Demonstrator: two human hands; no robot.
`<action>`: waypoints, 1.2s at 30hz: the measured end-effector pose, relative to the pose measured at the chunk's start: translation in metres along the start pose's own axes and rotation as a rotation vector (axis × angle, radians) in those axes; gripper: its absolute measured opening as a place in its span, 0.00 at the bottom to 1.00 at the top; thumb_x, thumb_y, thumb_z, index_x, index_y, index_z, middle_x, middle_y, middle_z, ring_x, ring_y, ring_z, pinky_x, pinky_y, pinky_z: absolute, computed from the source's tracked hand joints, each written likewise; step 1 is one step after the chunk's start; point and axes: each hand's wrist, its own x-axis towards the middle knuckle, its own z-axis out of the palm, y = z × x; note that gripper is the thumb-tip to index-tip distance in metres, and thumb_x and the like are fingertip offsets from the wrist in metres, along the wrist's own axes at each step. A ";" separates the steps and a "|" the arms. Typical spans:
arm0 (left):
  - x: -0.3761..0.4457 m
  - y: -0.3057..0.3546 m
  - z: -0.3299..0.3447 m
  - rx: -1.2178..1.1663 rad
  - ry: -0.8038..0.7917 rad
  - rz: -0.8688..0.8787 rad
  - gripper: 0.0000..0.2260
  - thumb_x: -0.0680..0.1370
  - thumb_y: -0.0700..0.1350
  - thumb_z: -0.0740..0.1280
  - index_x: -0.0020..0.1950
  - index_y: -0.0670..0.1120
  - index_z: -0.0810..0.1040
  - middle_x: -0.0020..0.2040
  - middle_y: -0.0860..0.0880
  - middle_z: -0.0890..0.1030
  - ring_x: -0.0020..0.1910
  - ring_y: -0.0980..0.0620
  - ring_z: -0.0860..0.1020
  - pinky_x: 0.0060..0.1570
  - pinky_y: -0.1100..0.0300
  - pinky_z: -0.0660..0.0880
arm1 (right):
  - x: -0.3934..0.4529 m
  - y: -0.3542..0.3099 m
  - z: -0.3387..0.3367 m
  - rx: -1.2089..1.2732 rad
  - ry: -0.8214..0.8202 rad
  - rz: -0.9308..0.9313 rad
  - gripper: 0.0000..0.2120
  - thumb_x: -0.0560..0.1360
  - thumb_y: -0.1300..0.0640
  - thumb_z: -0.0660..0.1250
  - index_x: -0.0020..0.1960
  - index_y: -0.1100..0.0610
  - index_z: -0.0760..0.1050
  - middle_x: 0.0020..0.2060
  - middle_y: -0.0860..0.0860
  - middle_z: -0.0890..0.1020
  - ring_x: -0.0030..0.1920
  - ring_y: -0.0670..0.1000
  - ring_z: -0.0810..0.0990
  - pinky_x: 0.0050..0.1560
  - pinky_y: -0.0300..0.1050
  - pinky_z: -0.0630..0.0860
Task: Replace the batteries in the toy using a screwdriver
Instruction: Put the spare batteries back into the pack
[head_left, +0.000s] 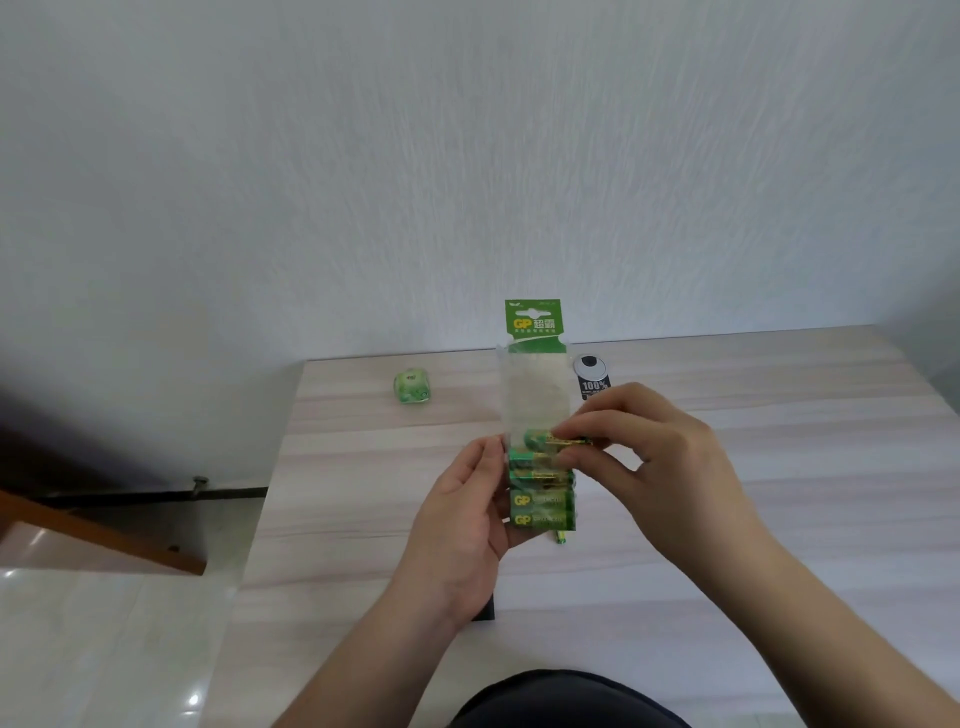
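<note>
My left hand holds a tall green and clear battery pack upright above the table, gripping its lower left side. Several green batteries sit in its lower part. My right hand pinches the topmost battery at the pack's right side between thumb and fingers. A small green toy lies on the table at the back, left of the pack. A green and yellow tip pokes out just below the pack. No screwdriver can be made out for certain.
A black and white round item marked 100% lies behind my right hand. A dark flat object shows under my left wrist. The pale wood table meets a white wall; its left edge drops to a tiled floor.
</note>
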 end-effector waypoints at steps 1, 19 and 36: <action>-0.001 0.000 0.000 0.006 0.000 -0.002 0.14 0.82 0.47 0.57 0.57 0.41 0.77 0.50 0.41 0.83 0.45 0.45 0.81 0.45 0.49 0.79 | -0.001 0.000 -0.001 -0.002 -0.019 -0.009 0.06 0.72 0.55 0.70 0.47 0.53 0.84 0.45 0.44 0.80 0.44 0.38 0.77 0.44 0.27 0.70; -0.011 -0.002 0.004 -0.031 0.016 -0.027 0.16 0.77 0.51 0.60 0.57 0.42 0.79 0.49 0.39 0.84 0.44 0.42 0.83 0.44 0.48 0.79 | -0.022 -0.011 0.005 0.025 0.105 0.128 0.12 0.72 0.54 0.72 0.54 0.45 0.77 0.41 0.33 0.81 0.46 0.34 0.78 0.43 0.23 0.69; -0.005 -0.006 0.004 0.085 0.090 -0.039 0.16 0.83 0.52 0.55 0.56 0.46 0.80 0.50 0.43 0.85 0.46 0.45 0.84 0.43 0.50 0.79 | -0.042 -0.001 0.024 0.020 0.047 0.234 0.12 0.77 0.51 0.62 0.58 0.47 0.78 0.49 0.43 0.83 0.49 0.41 0.80 0.46 0.32 0.75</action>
